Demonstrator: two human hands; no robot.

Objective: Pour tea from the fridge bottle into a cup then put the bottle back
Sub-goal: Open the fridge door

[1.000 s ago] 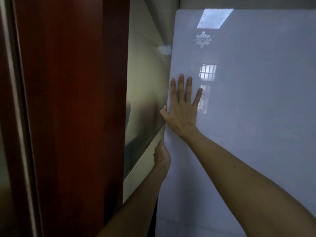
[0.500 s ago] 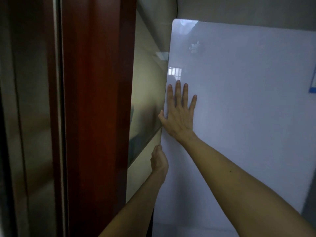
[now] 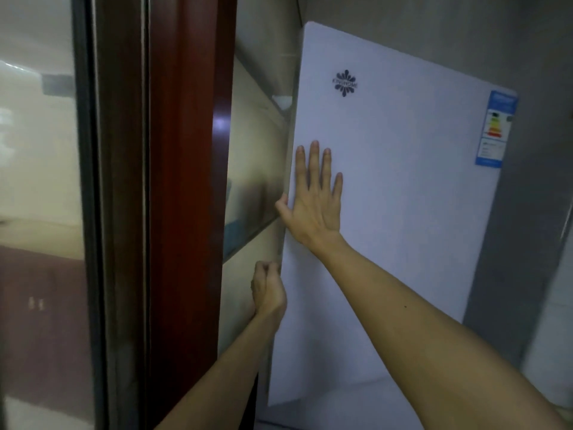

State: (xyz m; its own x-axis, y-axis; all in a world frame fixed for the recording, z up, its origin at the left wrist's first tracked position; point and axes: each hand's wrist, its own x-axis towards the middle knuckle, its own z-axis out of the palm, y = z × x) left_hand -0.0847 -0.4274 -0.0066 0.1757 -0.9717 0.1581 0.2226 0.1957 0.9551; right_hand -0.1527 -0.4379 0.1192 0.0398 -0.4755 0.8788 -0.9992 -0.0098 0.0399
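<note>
A white fridge door (image 3: 403, 231) fills the middle of the head view and looks shut; a dark flower logo (image 3: 345, 83) sits near its top. My right hand (image 3: 314, 206) lies flat on the door near its left edge, fingers spread and pointing up, thumb at the edge. My left hand (image 3: 268, 290) is lower, fingers curled at the same edge, apparently gripping it. No bottle or cup is in sight.
A red-brown wooden frame (image 3: 183, 181) with a glass pane (image 3: 37, 150) stands close on the left. A shiny panel (image 3: 254, 169) lies between the frame and the fridge. An energy label (image 3: 496, 128) is at the door's top right. A grey wall (image 3: 527, 243) borders the fridge.
The view has pulled back and shifted, so more of the door and its label show. Both hands stay at the door's left edge; my left hand's fingers look more curled.
</note>
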